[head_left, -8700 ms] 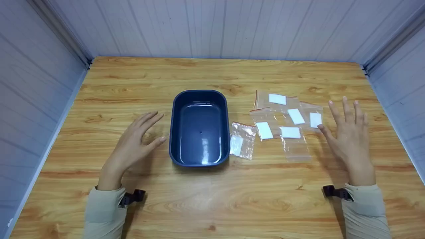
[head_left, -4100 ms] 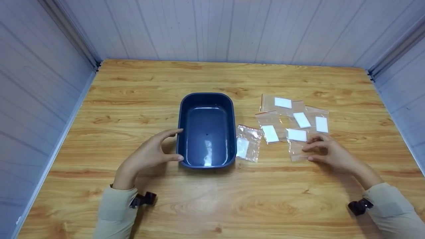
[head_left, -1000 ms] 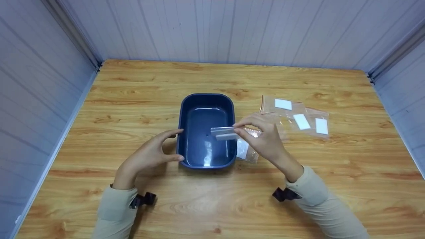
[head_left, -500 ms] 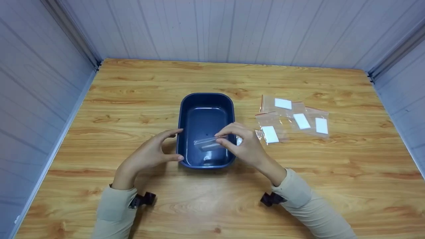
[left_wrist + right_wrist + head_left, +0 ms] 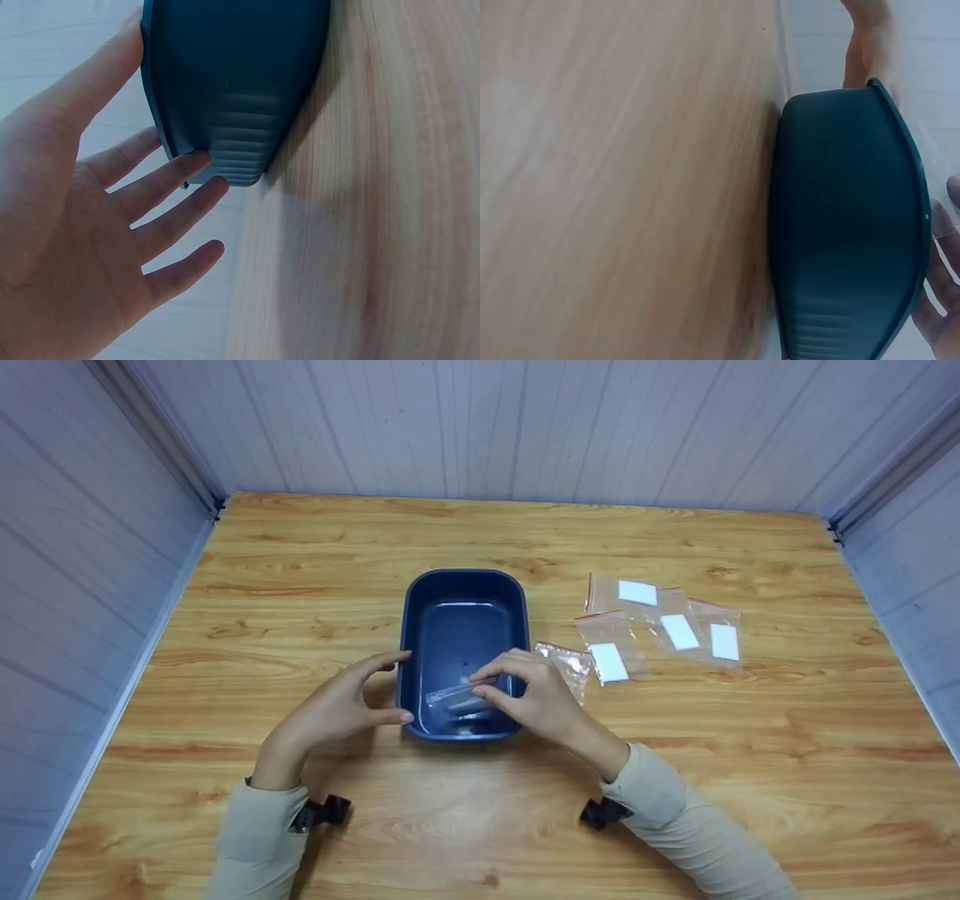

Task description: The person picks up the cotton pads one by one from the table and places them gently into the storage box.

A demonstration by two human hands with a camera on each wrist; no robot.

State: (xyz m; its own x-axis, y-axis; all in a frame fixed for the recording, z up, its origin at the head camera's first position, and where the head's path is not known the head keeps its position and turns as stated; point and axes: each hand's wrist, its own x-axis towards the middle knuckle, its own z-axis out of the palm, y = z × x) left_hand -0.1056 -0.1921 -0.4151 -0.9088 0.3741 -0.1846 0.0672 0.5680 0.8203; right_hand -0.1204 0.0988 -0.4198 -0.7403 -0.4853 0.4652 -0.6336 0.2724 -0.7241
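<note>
My right hand (image 5: 536, 694) pinches a clear zip-lock bag (image 5: 450, 695) by its edge between thumb and fingers. The bag hangs tilted over the inside of a dark blue plastic bin (image 5: 465, 622). In the right wrist view the bin's outer wall (image 5: 847, 210) hides part of that hand. My left hand (image 5: 330, 709) stands at the bin's left side, thumb and fingers spread and touching the rim. The left wrist view shows its fingers (image 5: 169, 184) loosely extended against the outer wall. Another zip-lock bag (image 5: 568, 664) lies just right of the bin, partly covered by my right hand.
Several clear zip-lock bags with white rectangles lie partly overlapping to the right, including a near one (image 5: 609, 661) and a far one (image 5: 637, 593). They rest on a wooden table (image 5: 480, 817). Pale panel walls (image 5: 480, 427) enclose its back and sides.
My right hand picked up the nearest bag of the right-hand group, carried it left over the bin, and has lowered slightly. My left hand moved to the bin's rim earlier and has stayed there.
</note>
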